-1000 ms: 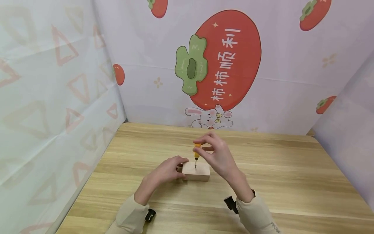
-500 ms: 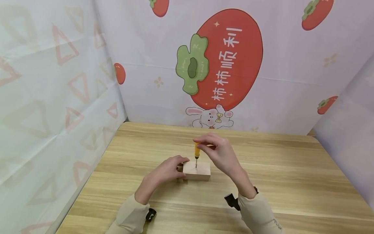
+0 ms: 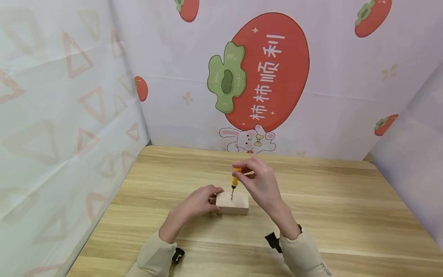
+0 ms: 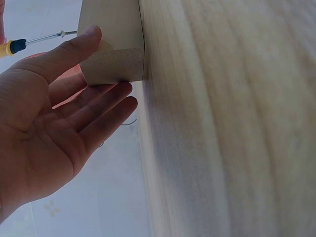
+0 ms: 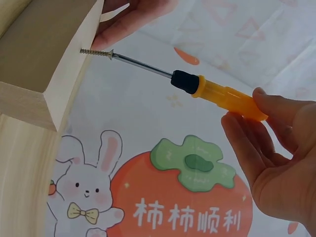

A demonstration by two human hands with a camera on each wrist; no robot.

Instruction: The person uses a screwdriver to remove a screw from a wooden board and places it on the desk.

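Note:
A pale wooden block (image 3: 232,209) lies on the table, and my left hand (image 3: 199,201) grips its left end between thumb and fingers. My right hand (image 3: 261,184) pinches the end of a yellow screwdriver (image 5: 224,96) with a black collar, held above the block and slightly tilted. In the right wrist view the screwdriver's tip meets the head of a threaded screw (image 5: 96,52), which stands in the block's top face with most of its thread showing. The left wrist view has my left hand (image 4: 49,113) with the thumb on the block's near side (image 4: 111,29).
The wood-grain table (image 3: 328,215) reaches back to a printed curtain (image 3: 173,115) with persimmons and a rabbit. Another curtain (image 3: 69,154) hangs along the left side. Black wrist straps (image 3: 273,242) show by both sleeves.
The right hand's fingers shift on the screwdriver handle, first opening, then closing, then slightly tilting it to the right. The left hand and block keep their place.

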